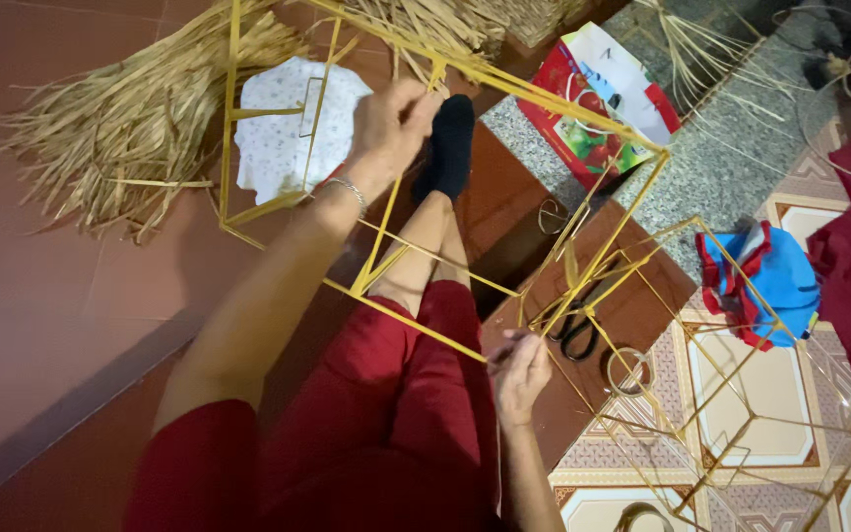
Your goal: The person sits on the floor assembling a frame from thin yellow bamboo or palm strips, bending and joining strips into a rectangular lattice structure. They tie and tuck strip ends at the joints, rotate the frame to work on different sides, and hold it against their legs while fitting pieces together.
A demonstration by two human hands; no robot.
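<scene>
A large open frame of yellow straw sticks (504, 84) stands over my outstretched legs in red trousers (416, 394) and a black sock (450, 143). My left hand (391, 128) reaches far forward and grips a joint of the frame near the sock. My right hand (519, 369) pinches a near corner of the same frame, close to my knee. A second, smaller straw frame (741, 424) lies on the tiled floor to the right.
A bundle of dry straw (120, 118) lies at the left. Black scissors (573, 330) and a tape roll (627, 369) rest on a brown board. A red printed bag (603, 99), a blue and red cloth (765, 281) and a white cloth (283, 128) lie around.
</scene>
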